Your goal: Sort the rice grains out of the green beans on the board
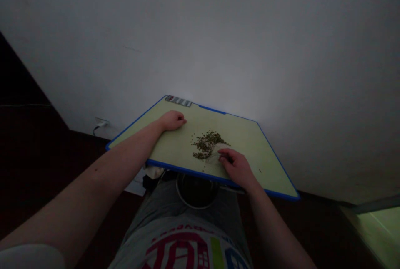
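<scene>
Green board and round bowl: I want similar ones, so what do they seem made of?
The pale green cutting board looks like smooth matte plastic, with a blue plastic edge. The dark round bowl seems metal, given its bright rim; dim light leaves that open.

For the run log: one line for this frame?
left hand: resting on blue-edged cutting board | right hand: touching clear container | dark seeds: heaped beside it

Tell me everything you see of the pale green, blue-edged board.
The pale green rectangular board looks like smooth plastic, edged with a blue rim. It lies flat, its near edge above a metal bowl. A heap of small dark green seeds sits mid-board, a striped packet at the far corner. The left hand rests on it; the right hand touches the near edge.
</scene>
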The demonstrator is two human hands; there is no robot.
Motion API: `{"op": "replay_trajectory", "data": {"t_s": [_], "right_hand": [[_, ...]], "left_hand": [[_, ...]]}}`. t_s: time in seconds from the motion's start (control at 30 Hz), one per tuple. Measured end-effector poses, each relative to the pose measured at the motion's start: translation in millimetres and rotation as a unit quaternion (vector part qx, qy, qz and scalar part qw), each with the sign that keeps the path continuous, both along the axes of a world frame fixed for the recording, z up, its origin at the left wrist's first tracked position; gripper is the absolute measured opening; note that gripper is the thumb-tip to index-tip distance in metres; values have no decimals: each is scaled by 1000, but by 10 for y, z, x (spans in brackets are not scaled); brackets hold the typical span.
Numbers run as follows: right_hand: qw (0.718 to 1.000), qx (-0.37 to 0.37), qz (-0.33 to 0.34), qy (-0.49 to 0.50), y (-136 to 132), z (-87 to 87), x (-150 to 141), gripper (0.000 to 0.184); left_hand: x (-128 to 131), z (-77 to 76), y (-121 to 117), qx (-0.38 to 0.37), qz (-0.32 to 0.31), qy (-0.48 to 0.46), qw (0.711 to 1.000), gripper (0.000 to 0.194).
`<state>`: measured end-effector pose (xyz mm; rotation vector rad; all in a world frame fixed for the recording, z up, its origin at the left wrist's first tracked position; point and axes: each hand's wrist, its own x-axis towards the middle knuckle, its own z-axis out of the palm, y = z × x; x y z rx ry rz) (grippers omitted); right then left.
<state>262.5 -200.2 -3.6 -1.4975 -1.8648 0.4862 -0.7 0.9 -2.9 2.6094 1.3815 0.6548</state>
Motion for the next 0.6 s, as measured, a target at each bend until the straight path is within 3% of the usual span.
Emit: {"op": "replay_trajectory", "data": {"t_s": [0.2,0.6], "right_hand": [[998,-16,57,-12,-52,53,-131,25],[998,-25,56,7,-128,64,-105,25]], "left_hand": [[-2,5,4,2,-1,-3,1000,36],[-7,-11,24,7,-1,3,1000,37]]}}
